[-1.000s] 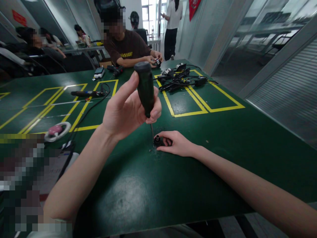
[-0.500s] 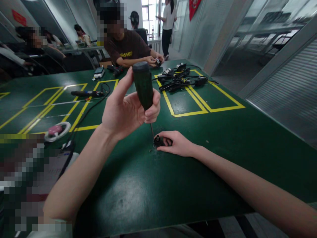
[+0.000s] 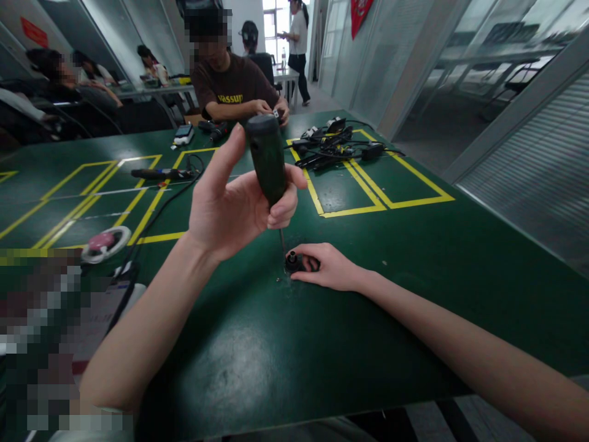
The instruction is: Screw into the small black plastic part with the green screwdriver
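Observation:
My left hand [image 3: 234,196] is closed around the dark green handle of a screwdriver [image 3: 267,159], its thumb up along the side near the cap. The thin shaft points down, and its lower end reaches a small black part [image 3: 292,261] with a short round stub on top; the tip itself is hidden. Lying low on the table, my right hand [image 3: 329,267] pinches this part between thumb and fingers. A tiny screw-like piece [image 3: 278,280] lies just left of the part.
Black cables and adapters [image 3: 338,144] lie tangled inside yellow tape at the back right. A black pen-shaped tool [image 3: 161,174] with a cord and a white ring with a pink centre [image 3: 107,244] are on the left. Across the green table [image 3: 414,258] sits a person [image 3: 234,83] handling a small object.
The screwdriver handle has turned slightly in my left hand, and a finger has stretched out from it. My right hand stays put. The person opposite has shifted to the left.

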Tool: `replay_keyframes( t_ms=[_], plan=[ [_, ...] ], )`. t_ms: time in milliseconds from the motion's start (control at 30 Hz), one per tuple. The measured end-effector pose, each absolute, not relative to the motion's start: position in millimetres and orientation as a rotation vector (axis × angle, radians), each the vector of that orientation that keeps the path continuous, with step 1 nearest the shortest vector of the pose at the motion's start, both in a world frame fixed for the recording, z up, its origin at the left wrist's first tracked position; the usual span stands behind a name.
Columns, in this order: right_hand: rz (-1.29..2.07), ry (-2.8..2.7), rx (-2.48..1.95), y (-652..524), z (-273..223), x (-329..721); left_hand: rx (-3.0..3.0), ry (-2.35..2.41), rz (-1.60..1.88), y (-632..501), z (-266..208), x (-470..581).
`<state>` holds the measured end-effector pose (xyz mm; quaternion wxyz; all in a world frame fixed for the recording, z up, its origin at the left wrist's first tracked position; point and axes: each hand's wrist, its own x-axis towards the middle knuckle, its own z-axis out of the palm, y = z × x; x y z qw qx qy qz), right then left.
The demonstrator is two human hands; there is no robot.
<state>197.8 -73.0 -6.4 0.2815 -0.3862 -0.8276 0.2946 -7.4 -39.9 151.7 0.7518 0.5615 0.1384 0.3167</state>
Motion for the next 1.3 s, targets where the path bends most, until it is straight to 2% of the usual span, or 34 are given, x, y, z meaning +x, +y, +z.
replay_keyframes(
  t_ms=[1300],
  plan=[
    [0.789, -2.214, -1.054, -73.0, -6.5, 197.6, 1.238, 0.342, 0.751, -41.3, 150.9, -5.4]
  ],
)
